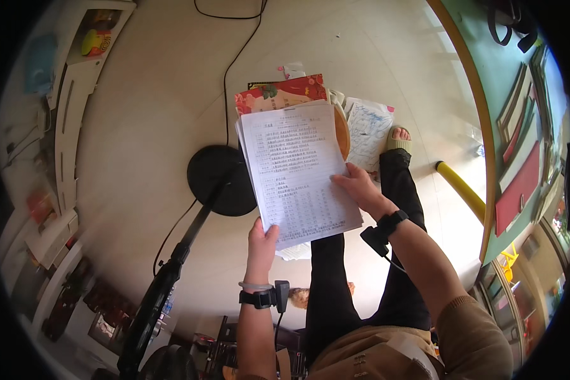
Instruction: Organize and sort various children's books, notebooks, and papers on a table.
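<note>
Between my two hands is a stack of paper sheets [299, 152], its top page a printed form filled with handwriting. My left hand [261, 240] grips the stack's lower left corner, thumb on top and fingers hidden beneath. On the right edge, my right hand [363, 187] pinches the sheets the same way. Beyond the stack's far edge shows a red floral printed sheet [285, 92]; whether it is in the stack or below it, I cannot tell. A scribbled white paper [368, 133] lies to the right, near my sandalled foot [400, 137].
A black stand with a round base [213, 183] and slanting pole rises on the left, its black cable [225, 95] crossing the floor. At right is a green table [475, 28] with red folders [517, 190] and a yellow leg [460, 192]. White cabinets [69, 123] line the left.
</note>
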{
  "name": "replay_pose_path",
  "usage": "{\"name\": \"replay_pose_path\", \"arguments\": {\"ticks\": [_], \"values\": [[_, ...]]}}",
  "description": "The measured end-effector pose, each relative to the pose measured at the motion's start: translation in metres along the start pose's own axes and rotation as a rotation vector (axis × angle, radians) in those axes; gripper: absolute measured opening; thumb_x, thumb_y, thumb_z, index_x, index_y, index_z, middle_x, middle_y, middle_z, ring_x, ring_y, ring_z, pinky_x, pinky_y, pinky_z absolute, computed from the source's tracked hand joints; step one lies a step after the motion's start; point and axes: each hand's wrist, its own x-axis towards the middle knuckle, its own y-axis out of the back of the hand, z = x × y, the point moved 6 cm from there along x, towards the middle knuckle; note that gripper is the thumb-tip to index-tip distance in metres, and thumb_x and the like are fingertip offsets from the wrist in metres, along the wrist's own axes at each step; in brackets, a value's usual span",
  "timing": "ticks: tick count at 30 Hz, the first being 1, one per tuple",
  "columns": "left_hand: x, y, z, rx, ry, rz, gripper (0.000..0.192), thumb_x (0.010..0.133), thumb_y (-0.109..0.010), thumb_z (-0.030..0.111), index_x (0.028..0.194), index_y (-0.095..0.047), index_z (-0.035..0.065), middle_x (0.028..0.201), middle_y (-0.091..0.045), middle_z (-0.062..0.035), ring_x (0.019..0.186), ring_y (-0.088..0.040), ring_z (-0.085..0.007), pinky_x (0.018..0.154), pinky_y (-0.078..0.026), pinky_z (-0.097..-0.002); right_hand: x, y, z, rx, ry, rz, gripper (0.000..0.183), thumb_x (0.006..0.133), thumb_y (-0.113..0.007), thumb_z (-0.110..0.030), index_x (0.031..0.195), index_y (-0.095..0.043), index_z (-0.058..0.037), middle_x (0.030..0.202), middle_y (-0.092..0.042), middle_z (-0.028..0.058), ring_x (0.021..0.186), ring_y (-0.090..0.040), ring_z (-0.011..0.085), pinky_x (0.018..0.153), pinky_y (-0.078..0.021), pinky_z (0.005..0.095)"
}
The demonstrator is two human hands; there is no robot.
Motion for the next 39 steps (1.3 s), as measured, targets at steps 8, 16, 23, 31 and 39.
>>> {"name": "replay_pose_path", "arguments": {"ticks": [8, 16, 23, 31, 39], "values": [[-0.034, -0.018, 0.069, -0.067, -0.162, -0.088, 0.032, 0.092, -0.049, 0.007, 0.122, -0.040, -0.0021, 0.114, -0.054, -0.0087, 0.102, -0.051, -0.0141, 0.090, -0.041, -0.0297, -0.057, 0.018, -0.023, 0.405, 0.158, -0.331, 0.028, 0.088, -0.056, -0.006, 0.117, -0.057, -0.0041, 0.102, -0.062, 0.0014, 0.089, -0.057, 0.0094, 0.084, -0.0461, 0.0256], [-0.073, -0.062, 0.150, 0.044, -0.373, -0.116, 0.030, 0.094, -0.044, 0.004, 0.123, -0.041, -0.0025, 0.118, -0.053, -0.0088, 0.105, -0.051, -0.0144, 0.093, -0.039, -0.0286, -0.140, 0.062, -0.098, 0.272, 0.310, -0.385, 0.039, 0.088, -0.059, -0.010, 0.124, -0.050, -0.0017, 0.113, -0.059, 0.0028, 0.105, -0.051, 0.0103, 0.095, -0.0392, 0.0273], [-0.126, -0.095, 0.220, -0.080, -0.422, -0.292, 0.033, 0.093, -0.048, 0.007, 0.124, -0.042, -0.0016, 0.120, -0.054, -0.0085, 0.108, -0.051, -0.0150, 0.095, -0.038, -0.0305, -0.212, 0.115, -0.147, 0.352, 0.415, -0.413, 0.036, 0.088, -0.058, -0.006, 0.122, -0.052, 0.0002, 0.110, -0.060, 0.0036, 0.101, -0.053, 0.0111, 0.092, -0.0409, 0.0269], [-0.174, -0.152, 0.287, -0.264, -0.562, -0.388, 0.039, 0.090, -0.050, 0.004, 0.127, -0.040, 0.0001, 0.127, -0.049, -0.0098, 0.115, -0.048, -0.0196, 0.101, -0.035, -0.0362, -0.332, 0.173, -0.198, 0.164, 0.770, -0.264, 0.045, 0.090, -0.056, -0.010, 0.131, -0.040, -0.0006, 0.116, -0.056, 0.0055, 0.109, -0.048, 0.0125, 0.096, -0.0376, 0.0300], [-0.242, -0.214, 0.348, 0.034, -0.804, -0.579, 0.029, 0.093, -0.047, 0.005, 0.121, -0.046, -0.0026, 0.118, -0.056, -0.0083, 0.106, -0.052, -0.0151, 0.094, -0.039, -0.0293, -0.400, 0.213, -0.209, 0.128, 0.930, -0.108, 0.039, 0.091, -0.057, -0.015, 0.125, -0.047, -0.0016, 0.112, -0.059, 0.0064, 0.107, -0.051, 0.0138, 0.094, -0.0409, 0.0309]]}}
